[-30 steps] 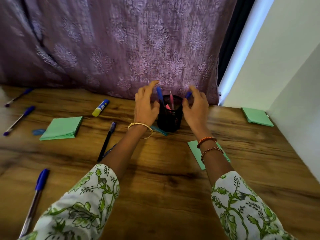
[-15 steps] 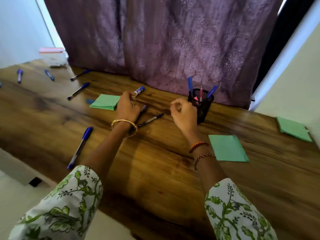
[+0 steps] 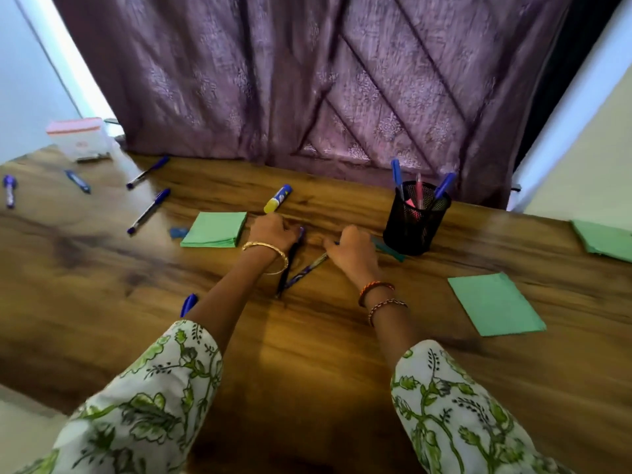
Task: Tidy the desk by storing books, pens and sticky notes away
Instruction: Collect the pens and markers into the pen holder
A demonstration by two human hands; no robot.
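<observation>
1. Head view: the left hand (image 3: 273, 230) lay on the wooden worktop (image 3: 102, 275), its fingers curled over the top end of a dark pen (image 3: 288, 268) whose shaft ran back under the wrist with the gold bangle.
2. The right hand (image 3: 352, 249) was down beside it, fingers curled round the upper end of a blue patterned pen (image 3: 306, 271); the two pens met near their lower tips in a V shape.
3. A black mesh pen holder (image 3: 412, 222) stood just right of the right hand, with two blue pens and a pink one upright inside, and a teal strip (image 3: 390, 250) lay at its base.
4. A green sticky-note pad (image 3: 215, 229) sat just left of the left hand, with a small blue item (image 3: 178, 232) at its left edge and a glue stick (image 3: 277, 199) just behind it.
5. Another green pad (image 3: 496, 304) lay right of the right forearm, and a third (image 3: 605, 239) at the far right edge.
6. Loose blue pens (image 3: 148, 211) were scattered to the left, one (image 3: 188, 304) partly hidden by the left forearm.
7. A white box (image 3: 80, 138) stood at the far left corner, before the purple curtain (image 3: 307, 80).
</observation>
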